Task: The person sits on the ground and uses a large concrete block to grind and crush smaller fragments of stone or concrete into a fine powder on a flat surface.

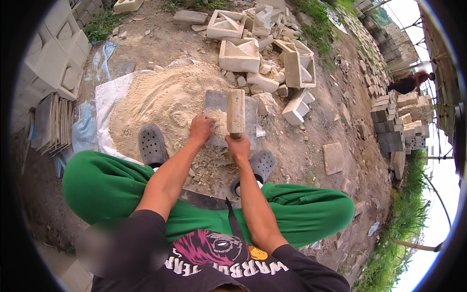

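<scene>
My right hand [238, 148] is wrapped round the short handle of a wooden mallet [236, 109], whose pale, worn block head points away from me. Beneath it lies a flat dark grey plate [250, 119], partly covered with pale crumbs. My left hand [202, 128] rests at the plate's left edge, fingers curled in against the crumbled material; what they grip, if anything, is hidden. A broad heap of sandy powder [151, 104] spreads to the left on a white sheet [108, 100]. My feet in grey clogs [152, 143] flank the work spot.
Broken cream-coloured moulded blocks [239, 55] are piled at the far side. Thin boards [54, 121] lean at the left below stacked pale blocks [53, 53]. Grey blocks [387, 121] are stacked at the right, with another person [413, 82] beyond. A flat slab [333, 158] lies on the ground.
</scene>
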`<state>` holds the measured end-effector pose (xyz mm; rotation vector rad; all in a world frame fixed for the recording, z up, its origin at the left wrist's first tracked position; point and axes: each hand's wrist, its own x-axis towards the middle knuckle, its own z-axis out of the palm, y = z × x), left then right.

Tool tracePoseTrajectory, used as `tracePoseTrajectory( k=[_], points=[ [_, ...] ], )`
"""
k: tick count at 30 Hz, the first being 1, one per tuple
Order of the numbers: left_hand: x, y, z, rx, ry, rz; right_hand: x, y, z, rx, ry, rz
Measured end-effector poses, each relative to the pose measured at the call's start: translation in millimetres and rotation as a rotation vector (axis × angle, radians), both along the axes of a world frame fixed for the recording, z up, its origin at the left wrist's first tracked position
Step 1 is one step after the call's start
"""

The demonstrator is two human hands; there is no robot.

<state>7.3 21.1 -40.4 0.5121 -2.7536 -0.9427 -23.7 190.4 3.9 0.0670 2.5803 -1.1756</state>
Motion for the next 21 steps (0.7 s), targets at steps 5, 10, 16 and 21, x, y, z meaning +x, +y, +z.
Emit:
tracePoseTrajectory(
  k=[5, 10, 16, 21],
  points=[
    [-2.0, 6.8, 13.3, -0.086, -0.049, -0.006, 3.4, 16.5, -28.7, 0.007, -0.060, 0.085],
    [-1.7, 7.1, 18.8, -0.158, -0.202, -0.013, 10.4, 10.5, -51.5, 0.044, -0.209, 0.087],
    [-4.8, 7.9, 13.6, -0.068, -0.158, 0.060, 10.0, 12.1, -45.9, -0.215, -0.333, 0.015],
    [-12.9, -5.1, 4.6, 0.051, -0.265, 0.195, 12.5, -5.2, -8.3, -0.198, -0.380, -0.093]
  ],
)
